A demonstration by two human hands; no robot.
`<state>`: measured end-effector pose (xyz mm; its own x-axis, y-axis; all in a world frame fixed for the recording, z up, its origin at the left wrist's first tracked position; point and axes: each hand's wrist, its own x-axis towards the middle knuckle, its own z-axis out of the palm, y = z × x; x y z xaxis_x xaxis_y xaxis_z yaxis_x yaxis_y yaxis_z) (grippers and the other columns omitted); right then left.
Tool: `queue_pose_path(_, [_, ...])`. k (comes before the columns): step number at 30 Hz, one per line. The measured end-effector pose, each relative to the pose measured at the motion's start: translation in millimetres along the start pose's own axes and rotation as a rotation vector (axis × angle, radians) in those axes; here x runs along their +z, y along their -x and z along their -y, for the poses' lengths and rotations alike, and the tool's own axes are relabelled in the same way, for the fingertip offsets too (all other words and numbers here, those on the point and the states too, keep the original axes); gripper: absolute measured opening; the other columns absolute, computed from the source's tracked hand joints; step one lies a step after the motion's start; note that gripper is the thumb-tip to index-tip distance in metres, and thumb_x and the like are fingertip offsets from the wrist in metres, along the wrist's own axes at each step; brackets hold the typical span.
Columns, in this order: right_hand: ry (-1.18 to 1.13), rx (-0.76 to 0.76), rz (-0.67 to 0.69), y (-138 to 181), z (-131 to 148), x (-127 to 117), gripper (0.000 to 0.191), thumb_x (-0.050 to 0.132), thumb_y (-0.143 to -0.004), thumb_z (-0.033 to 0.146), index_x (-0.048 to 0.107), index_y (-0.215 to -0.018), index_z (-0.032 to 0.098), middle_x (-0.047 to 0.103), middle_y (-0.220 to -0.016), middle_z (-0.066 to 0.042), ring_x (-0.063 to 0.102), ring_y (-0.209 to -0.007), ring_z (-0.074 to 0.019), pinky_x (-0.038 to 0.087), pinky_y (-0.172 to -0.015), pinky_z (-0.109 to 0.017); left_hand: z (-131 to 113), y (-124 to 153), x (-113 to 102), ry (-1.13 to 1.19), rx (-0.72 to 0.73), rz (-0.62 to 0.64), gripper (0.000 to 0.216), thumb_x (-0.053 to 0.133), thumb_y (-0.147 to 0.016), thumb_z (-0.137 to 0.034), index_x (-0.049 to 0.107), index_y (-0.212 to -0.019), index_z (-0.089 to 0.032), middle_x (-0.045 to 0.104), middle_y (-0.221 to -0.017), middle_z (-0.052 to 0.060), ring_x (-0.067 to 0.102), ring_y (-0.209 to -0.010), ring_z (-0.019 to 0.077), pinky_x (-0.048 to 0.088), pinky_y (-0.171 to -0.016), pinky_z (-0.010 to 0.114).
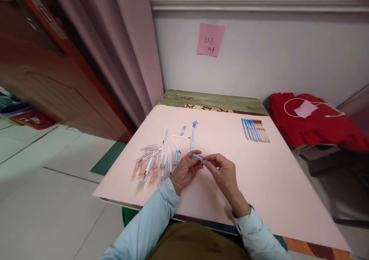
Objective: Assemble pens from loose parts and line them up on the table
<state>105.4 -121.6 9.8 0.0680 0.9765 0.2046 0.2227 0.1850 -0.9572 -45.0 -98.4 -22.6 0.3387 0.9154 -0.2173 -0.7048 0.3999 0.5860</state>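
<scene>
Over the near middle of the table, my left hand is closed around a short blue pen barrel piece. The fingertips of my right hand pinch its right end; any smaller part between them is hidden. Just left of my left hand lies another blue barrel piece. Beyond my hands are a light-blue pen barrel, a white ink refill, a blue patterned barrel piece and small blue pen parts.
A loose pile of clear and orange-pink pen pieces with refills covers the table's left side. Several whole pens, blue and brown, lie in a row at the right. A red cloth with a white cable is beyond the table's right edge.
</scene>
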Motion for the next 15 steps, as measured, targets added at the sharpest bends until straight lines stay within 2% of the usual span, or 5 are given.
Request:
queue_pose_path(4, [-0.114,0.108,0.024,-2.0,-1.2,2.3,0.016,0.075,-0.077,0.035,0.070,-0.083,0.021,0.072,-0.080,-0.003,0.067,-0.069,-0.0168,0.055,-0.066,-0.029,-0.7,0.7,0.2,0.010,-0.020,-0.001,0.032,0.076,-0.077,-0.014,0.064,-0.106,-0.011,0.070,-0.083,0.004,0.067,-0.072,0.0100,0.055,-0.067,0.018])
queue_pose_path(10, [-0.368,0.326,0.175,-7.7,-0.6,2.2,0.031,0.084,-0.064,0.040,0.067,-0.079,0.019,0.066,-0.067,0.001,0.058,-0.058,-0.0123,0.049,-0.057,-0.025,-1.2,1.0,-1.8,0.042,-0.043,0.019,0.028,0.076,-0.077,-0.015,0.064,-0.102,-0.011,0.070,-0.084,0.005,0.068,-0.075,0.0116,0.055,-0.067,0.017])
queue_pose_path(15, [-0.414,0.378,0.196,-8.2,2.8,2.5,0.032,0.082,-0.065,0.043,0.066,-0.076,0.018,0.063,-0.064,0.002,0.055,-0.055,-0.0105,0.046,-0.054,-0.024,-1.3,0.9,-3.4,0.096,-0.058,0.002,0.027,0.077,-0.075,-0.016,0.064,-0.098,-0.011,0.070,-0.084,0.005,0.067,-0.074,0.0099,0.054,-0.067,0.016])
